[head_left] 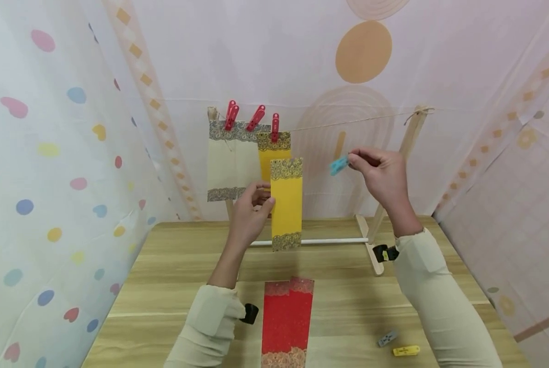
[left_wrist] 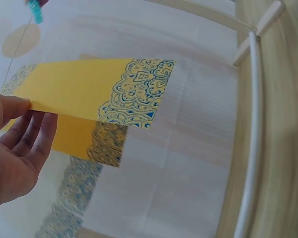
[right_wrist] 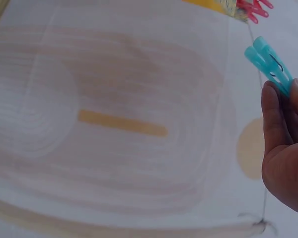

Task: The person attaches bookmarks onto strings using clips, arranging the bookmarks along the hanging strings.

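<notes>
My left hand (head_left: 251, 212) pinches the left edge of a yellow paper strip (head_left: 287, 204) with patterned bands at both ends, held upright below the string (head_left: 343, 122). Between thumb and fingers my right hand (head_left: 385, 176) holds a light-blue clothespin (head_left: 339, 165), to the right of the strip and lower than the string; in the right wrist view the clothespin (right_wrist: 270, 62) points up and left. Behind the held strip, another yellow strip (head_left: 264, 153) hangs from the string by a red clothespin (head_left: 275, 128). Cream strips (head_left: 233, 163) hang left of it under two more red clothespins (head_left: 231, 115).
Wooden posts (head_left: 412, 133) carry the string, with a white rod (head_left: 334, 240) low between them. Red strips (head_left: 287, 322) lie on the wooden table (head_left: 178, 286) in front. A grey clothespin (head_left: 387, 338) and a yellow one (head_left: 406, 350) lie at the front right.
</notes>
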`<action>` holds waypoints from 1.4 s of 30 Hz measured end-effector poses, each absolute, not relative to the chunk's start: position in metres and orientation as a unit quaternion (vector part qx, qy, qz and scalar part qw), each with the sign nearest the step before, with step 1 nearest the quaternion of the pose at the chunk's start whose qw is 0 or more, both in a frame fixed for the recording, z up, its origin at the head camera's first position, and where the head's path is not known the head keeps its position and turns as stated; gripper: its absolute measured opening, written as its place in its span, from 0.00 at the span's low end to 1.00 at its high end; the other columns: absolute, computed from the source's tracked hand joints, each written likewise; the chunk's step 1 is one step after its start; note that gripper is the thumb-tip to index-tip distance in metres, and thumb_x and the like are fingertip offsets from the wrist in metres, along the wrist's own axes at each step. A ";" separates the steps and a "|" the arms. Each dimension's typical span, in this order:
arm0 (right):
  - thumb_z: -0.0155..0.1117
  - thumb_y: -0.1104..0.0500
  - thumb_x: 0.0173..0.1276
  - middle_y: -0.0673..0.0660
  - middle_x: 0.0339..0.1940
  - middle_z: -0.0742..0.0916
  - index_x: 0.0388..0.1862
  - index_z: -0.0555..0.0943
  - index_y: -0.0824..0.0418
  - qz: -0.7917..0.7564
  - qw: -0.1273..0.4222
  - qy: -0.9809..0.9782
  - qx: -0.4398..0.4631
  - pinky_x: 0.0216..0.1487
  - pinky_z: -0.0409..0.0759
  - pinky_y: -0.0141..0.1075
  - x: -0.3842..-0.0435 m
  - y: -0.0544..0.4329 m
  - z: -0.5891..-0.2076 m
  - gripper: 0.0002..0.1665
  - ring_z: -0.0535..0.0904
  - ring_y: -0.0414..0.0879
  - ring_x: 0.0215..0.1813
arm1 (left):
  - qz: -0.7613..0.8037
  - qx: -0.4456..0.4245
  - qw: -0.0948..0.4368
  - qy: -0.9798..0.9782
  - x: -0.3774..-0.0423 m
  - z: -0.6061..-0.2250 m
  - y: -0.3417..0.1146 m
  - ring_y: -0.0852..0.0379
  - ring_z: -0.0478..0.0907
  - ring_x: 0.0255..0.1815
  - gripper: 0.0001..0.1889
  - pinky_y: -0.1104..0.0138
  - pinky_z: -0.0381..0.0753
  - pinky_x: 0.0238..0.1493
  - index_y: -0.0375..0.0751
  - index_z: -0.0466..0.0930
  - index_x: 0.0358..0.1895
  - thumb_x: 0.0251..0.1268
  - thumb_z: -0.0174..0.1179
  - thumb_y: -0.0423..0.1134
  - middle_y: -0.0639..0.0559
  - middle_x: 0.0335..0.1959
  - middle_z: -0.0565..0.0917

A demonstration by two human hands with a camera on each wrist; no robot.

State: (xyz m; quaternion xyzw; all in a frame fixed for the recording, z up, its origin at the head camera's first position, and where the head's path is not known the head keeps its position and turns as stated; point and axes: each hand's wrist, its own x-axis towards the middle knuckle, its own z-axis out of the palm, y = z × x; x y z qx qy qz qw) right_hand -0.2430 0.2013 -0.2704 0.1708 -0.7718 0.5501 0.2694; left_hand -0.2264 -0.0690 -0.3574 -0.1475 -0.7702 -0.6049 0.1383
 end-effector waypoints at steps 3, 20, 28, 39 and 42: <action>0.69 0.68 0.68 0.64 0.36 0.90 0.40 0.87 0.76 0.552 0.275 -0.764 0.189 0.43 0.84 0.28 -0.249 0.193 -0.258 0.09 0.86 0.32 0.35 | -0.605 -0.151 0.142 -0.769 -0.232 -0.349 -0.064 0.45 0.83 0.40 0.15 0.58 0.86 0.36 0.34 0.76 0.59 0.71 0.59 0.27 0.38 0.45 0.85; 0.71 0.66 0.68 0.61 0.35 0.90 0.38 0.90 0.68 0.480 0.283 -0.797 0.231 0.39 0.77 0.26 -0.288 0.147 -0.198 0.05 0.81 0.35 0.32 | -0.628 -0.138 0.158 -0.750 -0.251 -0.324 -0.050 0.46 0.81 0.50 0.18 0.55 0.80 0.50 0.38 0.76 0.61 0.71 0.58 0.26 0.40 0.48 0.85; 0.69 0.63 0.70 0.60 0.38 0.90 0.40 0.90 0.66 0.426 0.245 -0.842 0.225 0.35 0.73 0.28 -0.306 0.141 -0.192 0.07 0.81 0.39 0.35 | -0.642 -0.135 0.152 -0.739 -0.256 -0.323 -0.049 0.45 0.80 0.50 0.18 0.57 0.80 0.49 0.35 0.76 0.61 0.71 0.57 0.24 0.37 0.48 0.84; 0.66 0.61 0.73 0.60 0.39 0.90 0.42 0.89 0.66 0.414 0.180 -0.866 0.216 0.46 0.81 0.33 -0.316 0.138 -0.190 0.09 0.85 0.45 0.42 | -0.645 -0.137 0.153 -0.736 -0.260 -0.321 -0.047 0.45 0.80 0.49 0.18 0.58 0.81 0.47 0.36 0.76 0.62 0.71 0.57 0.25 0.39 0.49 0.85; 0.66 0.62 0.73 0.60 0.38 0.89 0.42 0.89 0.66 0.413 0.163 -0.869 0.218 0.49 0.83 0.36 -0.318 0.136 -0.189 0.09 0.85 0.48 0.43 | -0.647 -0.136 0.155 -0.734 -0.262 -0.320 -0.046 0.45 0.80 0.49 0.18 0.57 0.80 0.48 0.36 0.76 0.61 0.71 0.57 0.24 0.38 0.48 0.84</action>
